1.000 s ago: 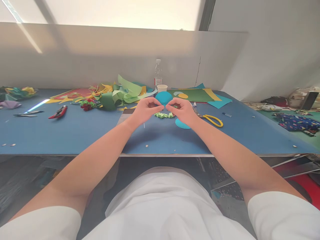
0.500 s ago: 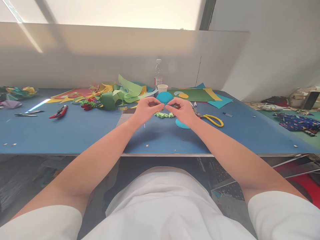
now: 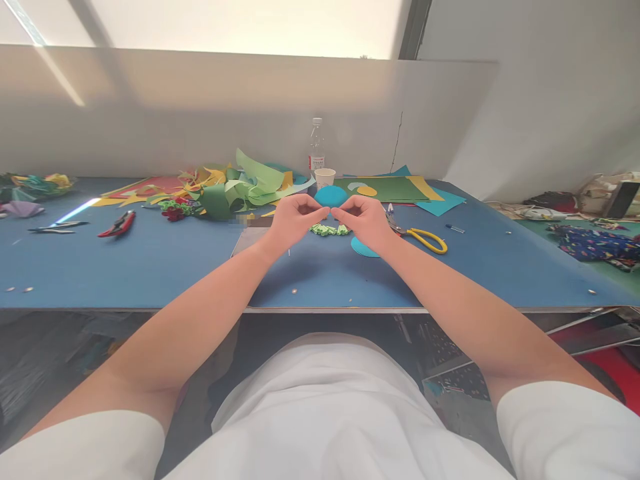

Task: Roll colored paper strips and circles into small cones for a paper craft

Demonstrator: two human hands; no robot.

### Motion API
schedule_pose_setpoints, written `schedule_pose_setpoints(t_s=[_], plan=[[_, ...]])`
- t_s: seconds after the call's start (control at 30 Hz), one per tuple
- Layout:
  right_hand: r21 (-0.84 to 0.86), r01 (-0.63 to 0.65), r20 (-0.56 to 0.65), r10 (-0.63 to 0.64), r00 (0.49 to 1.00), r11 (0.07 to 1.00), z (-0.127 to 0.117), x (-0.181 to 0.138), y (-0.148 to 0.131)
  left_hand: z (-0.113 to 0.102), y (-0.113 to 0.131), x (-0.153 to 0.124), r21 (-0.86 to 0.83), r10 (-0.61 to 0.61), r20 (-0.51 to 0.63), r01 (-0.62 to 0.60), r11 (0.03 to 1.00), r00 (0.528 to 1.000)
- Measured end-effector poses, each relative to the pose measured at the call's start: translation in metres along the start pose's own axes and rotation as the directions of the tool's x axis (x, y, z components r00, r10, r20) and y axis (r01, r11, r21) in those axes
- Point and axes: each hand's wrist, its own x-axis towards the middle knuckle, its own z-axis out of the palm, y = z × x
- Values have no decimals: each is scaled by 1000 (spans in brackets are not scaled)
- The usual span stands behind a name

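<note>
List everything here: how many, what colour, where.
Rounded paper: 1, blue, held, centre
Curled pieces: several, pale green, centre
Paper disc: 1, light blue, centre right
Scissors: 1, yellow handles, right
Handled tool: 1, red, left
Slim tool: 1, dark, left
Cup: 1, white, back centre
Bottle: 1, clear, behind cup
Sheets: several, multicoloured, right of cup
Scraps: many, green, yellow, left of cup
Bunch: 1, red and green, left
Patterned cloth: 1, navy, far right
Table: 1, blue, across middle
Shirt: 1, white, bottom
Left hand: 1, bare, at rounded paper
Right hand: 1, bare, at rounded paper
</note>
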Motion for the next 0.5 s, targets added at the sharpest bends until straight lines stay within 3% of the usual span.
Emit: schedule_pose_setpoints(t_s=[0.5], plan=[[-17, 37, -20, -38, 999, 999, 0, 1, 4, 0, -2, 1, 17, 28, -9, -28, 999, 1000]])
